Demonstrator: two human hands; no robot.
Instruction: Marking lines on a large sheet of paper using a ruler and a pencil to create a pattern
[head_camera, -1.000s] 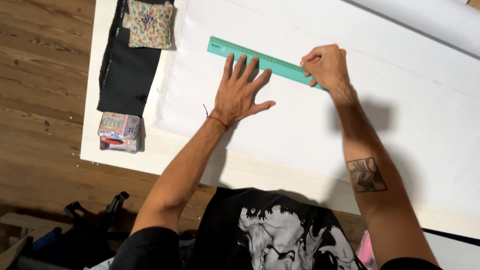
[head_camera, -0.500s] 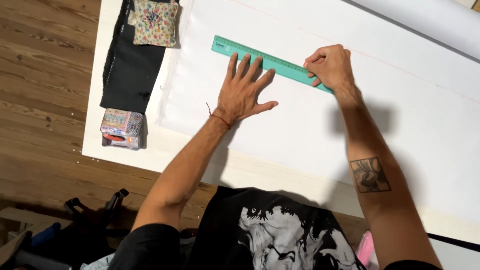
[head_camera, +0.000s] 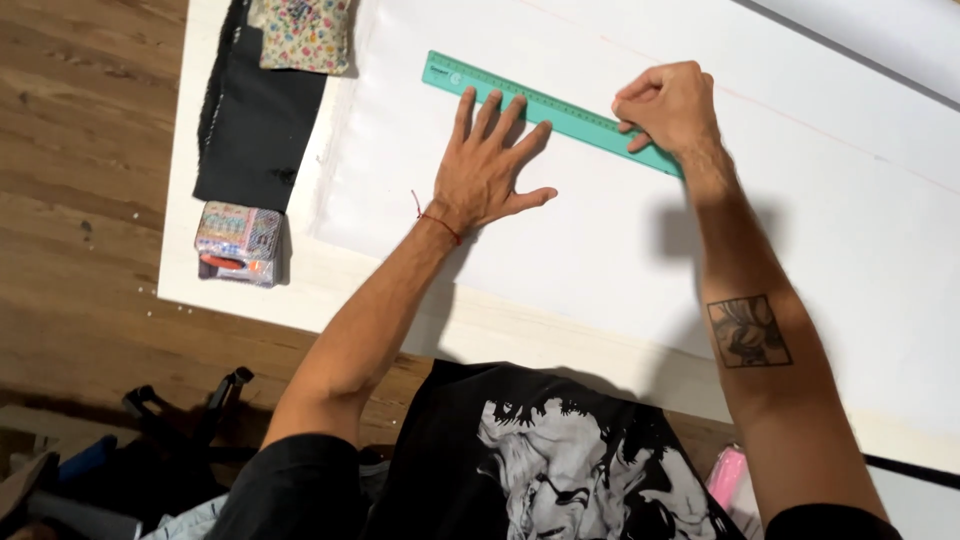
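We compared this moment with the view a second before: the ruler (head_camera: 550, 112) kept the same place and slant on the white sheet (head_camera: 600, 260), and both hands kept their posts. Only the head camera drifted slightly. We judged the straightedge settled, with the work at a held, steady stage rather than a repositioning one.

The left hand (head_camera: 488, 170) lay flat with its fingers (head_camera: 497, 112) spread wide, their tips pressing the ruler's near edge around mid-length. The right hand (head_camera: 670, 108) was curled nearly closed at the ruler's right part; we could not tell whether it pinched a pen or only the ruler.

The teal ruler lay in the upper middle of the sheet. Its long axis ran diagonally, from the upper left end down to the lower right end under the right wrist, roughly parallel to a faint line (head_camera: 800, 112) drawn above it.

To the left on the desk (head_camera: 250, 300): black cloth (head_camera: 255, 130), floral fabric (head_camera: 305, 35), a small mesh pouch (head_camera: 238, 245).
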